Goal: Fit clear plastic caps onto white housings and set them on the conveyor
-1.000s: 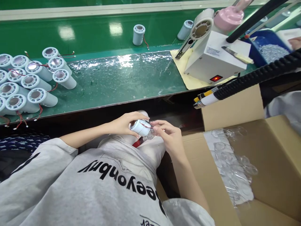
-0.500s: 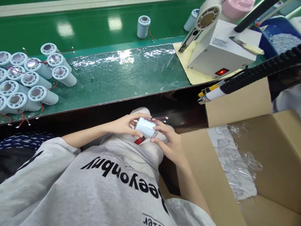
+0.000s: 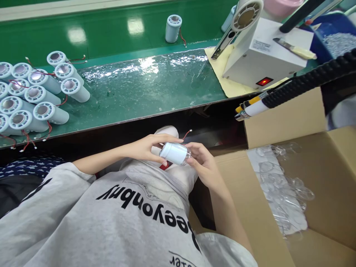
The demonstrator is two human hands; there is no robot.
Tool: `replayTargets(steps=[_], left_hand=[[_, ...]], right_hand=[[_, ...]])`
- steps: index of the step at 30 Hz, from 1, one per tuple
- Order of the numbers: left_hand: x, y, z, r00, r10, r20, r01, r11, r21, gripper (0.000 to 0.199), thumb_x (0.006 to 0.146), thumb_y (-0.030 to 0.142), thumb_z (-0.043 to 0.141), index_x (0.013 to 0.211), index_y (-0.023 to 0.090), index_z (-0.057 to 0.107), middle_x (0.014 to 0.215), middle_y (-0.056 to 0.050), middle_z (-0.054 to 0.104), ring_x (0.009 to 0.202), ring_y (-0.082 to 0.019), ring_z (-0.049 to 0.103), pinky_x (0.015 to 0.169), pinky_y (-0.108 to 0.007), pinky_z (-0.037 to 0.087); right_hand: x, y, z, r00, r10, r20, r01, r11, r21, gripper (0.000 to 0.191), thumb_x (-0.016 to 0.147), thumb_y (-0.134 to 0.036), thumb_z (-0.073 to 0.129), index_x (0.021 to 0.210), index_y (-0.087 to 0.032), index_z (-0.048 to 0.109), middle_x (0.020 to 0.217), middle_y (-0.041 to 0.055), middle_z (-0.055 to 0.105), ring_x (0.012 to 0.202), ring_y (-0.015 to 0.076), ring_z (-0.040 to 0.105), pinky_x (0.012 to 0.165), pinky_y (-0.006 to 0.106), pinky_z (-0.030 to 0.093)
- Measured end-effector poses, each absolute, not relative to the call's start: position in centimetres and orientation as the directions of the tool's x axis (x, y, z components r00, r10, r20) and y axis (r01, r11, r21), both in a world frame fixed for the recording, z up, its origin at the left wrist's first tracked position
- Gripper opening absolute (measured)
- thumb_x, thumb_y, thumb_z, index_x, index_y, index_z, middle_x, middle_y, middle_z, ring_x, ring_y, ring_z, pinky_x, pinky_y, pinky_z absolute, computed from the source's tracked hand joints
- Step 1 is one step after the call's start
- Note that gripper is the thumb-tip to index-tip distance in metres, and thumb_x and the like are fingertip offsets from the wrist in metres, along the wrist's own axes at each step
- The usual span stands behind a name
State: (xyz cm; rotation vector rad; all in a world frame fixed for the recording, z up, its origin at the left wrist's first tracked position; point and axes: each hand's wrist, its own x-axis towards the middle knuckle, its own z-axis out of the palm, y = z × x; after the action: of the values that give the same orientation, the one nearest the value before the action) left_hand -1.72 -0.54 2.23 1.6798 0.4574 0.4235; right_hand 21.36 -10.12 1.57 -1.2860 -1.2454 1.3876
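Observation:
Over my lap lies a light-blue cylinder on its side, held between both hands. My left hand grips its left end, fingers above and thumb below. At the other end, my right hand pinches a clear plastic piece against the cylinder. A red wire with a white connector sticks up behind it. Many similar light-blue cylinders with red wires stand at the left of the green bench.
One cylinder stands on the green belt behind the bench. A white machine with a lit red switch sits at the right. Below it hang a tool with a black coiled hose and an open cardboard box holding clear plastic pieces.
The cylinder in my hands has shifted slightly right and turned, and the clear piece at its right end shows more. My right fingers have closed nearer that end. The lone cylinder on the belt has moved right.

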Motion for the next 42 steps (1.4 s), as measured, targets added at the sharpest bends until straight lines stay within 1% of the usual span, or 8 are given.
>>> replayTargets(steps=[15,26,30,33,35,37,39,42], left_hand=[[-1.7,-0.2,2.3,0.864,0.502,0.04,0.044,-0.156,0.987,0.067,0.076,0.032,0.084,0.14,0.03,0.062,0.146,-0.011,0.059,0.139,-0.031,0.052,0.11,-0.046,0.05],[-1.7,-0.1,1.8,0.864,0.485,0.133,-0.026,-0.221,0.975,0.062,0.075,0.03,0.085,0.134,0.03,0.067,0.15,-0.011,0.057,0.141,-0.033,0.051,0.119,-0.053,0.038],[-1.6,-0.5,2.1,0.857,0.497,0.134,-0.036,-0.202,0.979,0.055,0.079,0.029,0.081,0.132,0.029,0.067,0.143,-0.012,0.061,0.137,-0.03,0.054,0.103,-0.041,0.053],[-1.6,-0.9,2.7,0.828,0.56,0.035,0.034,-0.113,0.993,0.058,0.078,0.031,0.082,0.133,0.025,0.065,0.137,-0.013,0.062,0.123,-0.027,0.061,0.089,-0.031,0.058],[-1.5,-1.2,3.0,0.807,0.59,-0.037,0.06,-0.02,0.998,0.062,0.076,0.033,0.083,0.134,0.023,0.064,0.133,-0.012,0.062,0.109,-0.023,0.066,0.087,-0.03,0.058],[-1.5,-1.4,3.2,0.805,0.583,-0.112,0.076,0.086,0.993,0.066,0.078,0.034,0.082,0.138,0.023,0.06,0.13,-0.012,0.063,0.096,-0.018,0.067,0.08,-0.028,0.059],[-1.5,-1.4,3.2,0.818,0.549,-0.174,0.116,0.138,0.984,0.07,0.08,0.036,0.079,0.144,0.023,0.054,0.123,-0.011,0.066,0.084,-0.015,0.067,0.07,-0.025,0.057],[-1.5,-1.1,3.3,0.843,0.519,-0.143,0.13,0.061,0.99,0.072,0.079,0.035,0.081,0.146,0.026,0.054,0.126,-0.01,0.067,0.096,-0.019,0.069,0.078,-0.03,0.059]], right_hand=[[20.2,-9.6,0.7,-0.102,0.907,-0.409,-0.234,-0.422,-0.876,0.061,0.074,-0.078,0.071,0.095,-0.022,0.058,0.082,0.0009,0.066,0.061,0.0162,0.068,0.054,0.032,0.065],[19.9,-9.1,0.7,-0.293,0.756,-0.586,-0.299,-0.654,-0.695,0.068,0.083,-0.082,0.058,0.093,-0.015,0.065,0.061,0.0056,0.07,0.04,0.0134,0.061,0.031,0.019,0.045],[20.0,-9.3,0.2,-0.38,0.716,-0.586,-0.225,-0.686,-0.692,0.08,0.084,-0.088,0.044,0.091,-0.012,0.067,0.059,0.0077,0.067,0.036,0.0125,0.056,0.029,0.02,0.041],[20.3,-9.9,-0.1,-0.245,0.849,-0.468,-0.145,-0.51,-0.848,0.08,0.086,-0.088,0.038,0.109,-0.015,0.063,0.073,0.009,0.071,0.046,0.0172,0.064,0.036,0.025,0.05],[20.6,-10.3,-0.2,-0.09,0.977,-0.191,-0.011,-0.193,-0.981,0.074,0.088,-0.082,0.049,0.129,-0.021,0.055,0.113,0.0154,0.072,0.081,0.0253,0.075,0.061,0.036,0.065],[21.1,-10.6,-0.1,-0.086,0.985,0.148,0.195,0.162,-0.967,0.069,0.087,-0.068,0.067,0.14,-0.026,0.048,0.15,0.0168,0.052,0.124,0.0332,0.064,0.096,0.051,0.06],[21.4,-10.8,0.0,-0.201,0.925,0.322,0.334,0.374,-0.865,0.057,0.088,-0.049,0.075,0.137,-0.029,0.054,0.157,0.0131,0.045,0.141,0.0346,0.05,0.112,0.058,0.048],[21.6,-10.9,0.0,-0.22,0.932,0.289,0.307,0.348,-0.886,0.044,0.092,-0.039,0.074,0.133,-0.032,0.061,0.144,0.0088,0.061,0.134,0.0302,0.058,0.107,0.049,0.054]])
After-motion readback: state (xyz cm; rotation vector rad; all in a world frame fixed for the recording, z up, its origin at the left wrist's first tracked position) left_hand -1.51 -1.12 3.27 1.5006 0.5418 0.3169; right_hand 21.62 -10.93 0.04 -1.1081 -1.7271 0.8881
